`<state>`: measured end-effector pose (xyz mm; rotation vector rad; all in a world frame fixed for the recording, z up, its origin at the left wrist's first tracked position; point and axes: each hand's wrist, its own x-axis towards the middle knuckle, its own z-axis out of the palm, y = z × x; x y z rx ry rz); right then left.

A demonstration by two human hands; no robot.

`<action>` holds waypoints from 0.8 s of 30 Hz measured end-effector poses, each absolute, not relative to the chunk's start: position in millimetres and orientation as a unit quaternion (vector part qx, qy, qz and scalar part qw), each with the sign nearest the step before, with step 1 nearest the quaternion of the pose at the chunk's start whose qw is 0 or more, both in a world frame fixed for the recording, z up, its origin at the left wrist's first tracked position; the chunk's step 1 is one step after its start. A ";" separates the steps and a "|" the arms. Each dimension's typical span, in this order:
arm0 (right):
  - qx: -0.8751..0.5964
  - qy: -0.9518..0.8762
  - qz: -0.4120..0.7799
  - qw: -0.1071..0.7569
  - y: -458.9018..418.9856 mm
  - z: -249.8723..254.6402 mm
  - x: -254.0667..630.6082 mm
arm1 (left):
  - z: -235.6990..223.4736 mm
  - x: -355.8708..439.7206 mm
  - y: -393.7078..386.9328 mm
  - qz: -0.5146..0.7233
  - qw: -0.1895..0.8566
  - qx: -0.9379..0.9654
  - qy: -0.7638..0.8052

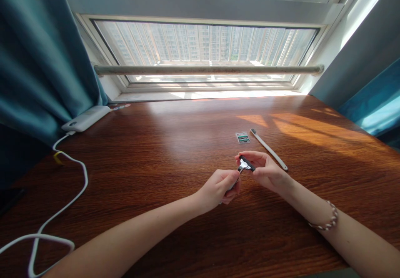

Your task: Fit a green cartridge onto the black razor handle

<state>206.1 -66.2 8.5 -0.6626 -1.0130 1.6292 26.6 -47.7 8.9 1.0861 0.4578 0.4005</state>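
Note:
A razor (244, 165) with a silver neck and dark head is held above the wooden table (150, 144). My left hand (220, 188) is closed around its handle, most of which the fingers hide. The fingers and thumb of my right hand (265, 170) grip the dark head at its two ends. Just beyond my hands lies a small clear case (243, 138) with green and dark strips inside, probably razor blades. To its right, a white toothbrush (269, 149) with a dark-bristled head rests slantwise on the table, close to my right hand.
A white power strip or adapter box (86, 118) sits at the far left, with a white cable (86, 174) looping down the table's left side. Blue curtains (46, 53) hang at the left. A window (206, 44) with a horizontal bar (209, 70) stands behind the table.

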 end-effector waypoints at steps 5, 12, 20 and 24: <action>-0.293 -0.434 0.673 0.522 -65.9 10.4 207.1 | 8.8 27.4 -47.0 0.185 0.811 0.509 0.220; -0.302 -0.435 0.673 0.517 -65.6 12.1 207.5 | 8.4 27.1 -47.1 0.183 0.809 0.510 0.228; -0.290 -0.436 0.683 0.508 -64.8 13.5 209.8 | 7.4 27.3 -48.8 0.187 0.803 0.517 0.230; -0.291 -0.443 0.684 0.501 -63.7 14.0 210.7 | 7.1 27.0 -48.4 0.187 0.796 0.524 0.239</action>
